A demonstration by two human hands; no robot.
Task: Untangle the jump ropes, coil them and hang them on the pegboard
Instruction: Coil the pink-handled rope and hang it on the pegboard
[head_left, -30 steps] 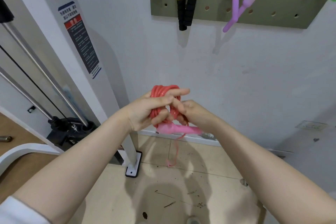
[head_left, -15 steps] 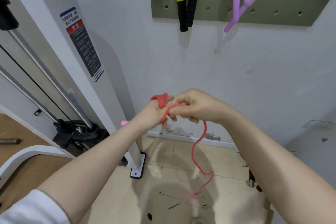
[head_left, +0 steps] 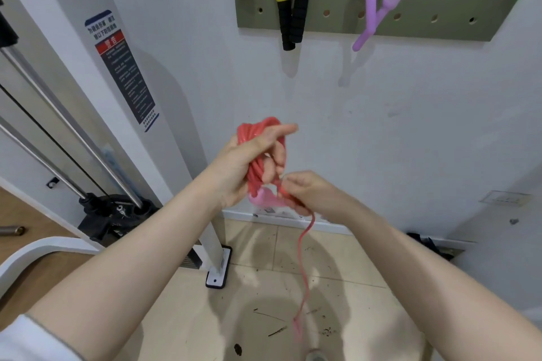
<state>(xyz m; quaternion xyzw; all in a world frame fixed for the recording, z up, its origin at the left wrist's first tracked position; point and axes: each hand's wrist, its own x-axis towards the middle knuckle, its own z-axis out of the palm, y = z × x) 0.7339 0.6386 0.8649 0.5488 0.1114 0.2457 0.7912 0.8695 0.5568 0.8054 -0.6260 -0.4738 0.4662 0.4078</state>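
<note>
The left hand (head_left: pixel 246 164) grips a bundle of red jump rope (head_left: pixel 256 152), its fingers (head_left: pixel 275 155) curled through the coils with the index finger stretched out straight over the top of the loops. Just below those fingers a pink handle (head_left: pixel 265 198) pokes out from the bottom of the bundle. The right hand (head_left: pixel 311 193) sits just beside and slightly below the left, its fingers pressed together in a pinch on the loose strand of the same rope where it leaves the coil. From that pinch the free end trails down toward the tiled floor (head_left: pixel 337 287), its tip blurred. Well above both hands, a green pegboard (head_left: pixel 440 9) on the wall carries a yellow-and-black handled rope (head_left: pixel 293 3) and a purple handled rope (head_left: pixel 372 0).
</note>
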